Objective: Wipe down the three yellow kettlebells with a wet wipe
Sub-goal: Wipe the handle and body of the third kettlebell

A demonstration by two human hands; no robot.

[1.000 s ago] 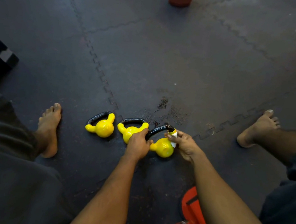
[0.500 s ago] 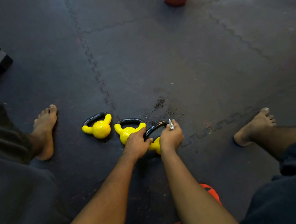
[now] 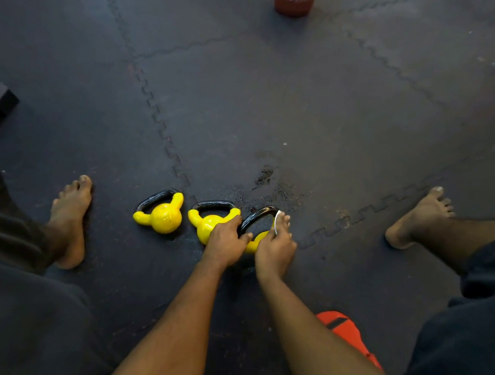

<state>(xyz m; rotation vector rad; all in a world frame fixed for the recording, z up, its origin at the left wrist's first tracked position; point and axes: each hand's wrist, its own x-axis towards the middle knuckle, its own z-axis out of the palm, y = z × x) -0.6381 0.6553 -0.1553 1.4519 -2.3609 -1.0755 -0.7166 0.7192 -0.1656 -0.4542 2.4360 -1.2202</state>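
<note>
Three kettlebells lie in a row on the floor mat [image 3: 281, 113], between the person's bare feet. I see the left kettlebell [image 3: 162, 215] and the middle kettlebell [image 3: 203, 225] apart from any grip. The right kettlebell [image 3: 253, 243] lies mostly under both hands. Left hand [image 3: 226, 241] curls round the near-left side of its black handle. Right hand [image 3: 276, 247] pinches the wet wipe [image 3: 276, 221] against the handle's right side.

Light: dim indoor; dark floor mats [image 3: 281, 113] turn paler toward the far side.
Glare: small soft highlights on the yellow kettlebells [image 3: 163, 217].
Shadows: faint, soft-edged, close beside the kettlebells.
Sharpness: mildly soft throughout; far right corner smeared.
Edges: wide-angle bowing of the mat seams [image 3: 155, 112].
</note>
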